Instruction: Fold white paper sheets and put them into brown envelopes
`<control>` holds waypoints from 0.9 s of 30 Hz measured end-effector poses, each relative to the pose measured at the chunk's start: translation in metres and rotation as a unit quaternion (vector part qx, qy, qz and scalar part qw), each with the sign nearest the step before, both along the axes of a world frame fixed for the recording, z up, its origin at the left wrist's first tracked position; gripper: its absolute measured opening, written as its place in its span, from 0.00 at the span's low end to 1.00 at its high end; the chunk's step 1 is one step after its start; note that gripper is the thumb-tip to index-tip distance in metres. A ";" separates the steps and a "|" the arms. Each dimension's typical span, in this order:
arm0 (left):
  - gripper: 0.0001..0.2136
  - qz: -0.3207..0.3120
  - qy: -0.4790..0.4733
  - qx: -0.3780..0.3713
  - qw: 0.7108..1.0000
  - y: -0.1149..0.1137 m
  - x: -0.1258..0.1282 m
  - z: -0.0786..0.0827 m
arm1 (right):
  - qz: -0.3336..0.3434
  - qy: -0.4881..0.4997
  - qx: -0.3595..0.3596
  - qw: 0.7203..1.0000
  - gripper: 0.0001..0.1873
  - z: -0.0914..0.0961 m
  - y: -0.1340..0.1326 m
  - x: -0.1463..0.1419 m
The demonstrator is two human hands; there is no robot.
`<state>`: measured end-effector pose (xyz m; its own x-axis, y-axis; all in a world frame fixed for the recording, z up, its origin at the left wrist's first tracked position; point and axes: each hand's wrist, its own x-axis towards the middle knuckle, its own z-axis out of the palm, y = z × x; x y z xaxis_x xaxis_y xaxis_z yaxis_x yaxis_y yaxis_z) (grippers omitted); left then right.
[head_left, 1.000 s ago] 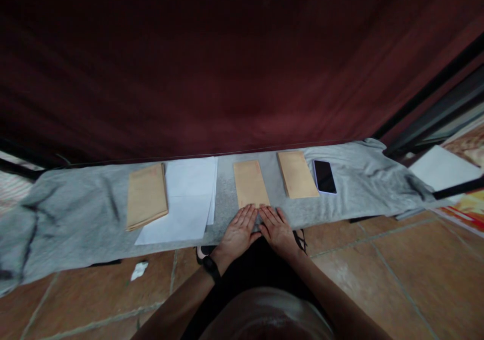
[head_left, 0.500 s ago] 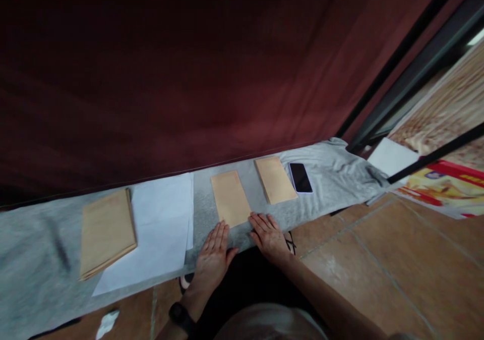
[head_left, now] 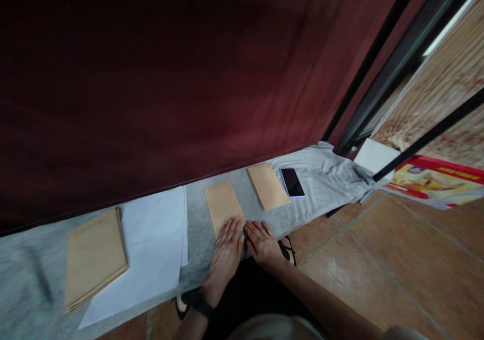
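A single tan paper envelope (head_left: 223,203) lies flat on the grey cloth, right in front of me. My left hand (head_left: 227,244) rests flat over its near end, fingers stretched out and covering the near edge. Beside it, my right hand (head_left: 263,245) lies with extended fingers at the envelope's near right corner, the fingertips touching or very close to it. Neither hand grips anything. Just to the right sits a neat pile of similar tan envelopes (head_left: 269,186).
A dark-screened phone (head_left: 292,182) lies right of the pile. To the left, larger brown envelopes (head_left: 96,257) are stacked partly over white paper sheets (head_left: 153,241). Grey cloth (head_left: 321,178) covers the narrow bench. A dark red curtain (head_left: 189,103) rises behind it.
My left hand has slid right and forward onto the envelope's near end, closer to my right hand. The view has shifted slightly; the envelopes and phone keep their places on the cloth.
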<state>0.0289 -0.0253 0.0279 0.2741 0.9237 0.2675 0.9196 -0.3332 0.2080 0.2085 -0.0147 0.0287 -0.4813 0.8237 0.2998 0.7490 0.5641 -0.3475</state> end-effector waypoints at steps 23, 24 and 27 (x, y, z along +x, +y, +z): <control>0.29 0.095 0.077 -0.055 0.991 0.131 -0.004 0.005 | -0.014 0.029 0.011 0.999 0.24 0.002 -0.003 -0.003; 0.29 0.098 0.076 -0.054 0.991 0.135 -0.004 0.005 | -0.015 0.029 0.012 0.999 0.25 0.002 -0.004 -0.003; 0.29 0.108 0.072 -0.050 0.990 0.144 -0.005 0.003 | -0.014 0.024 0.011 1.000 0.25 0.001 -0.004 -0.004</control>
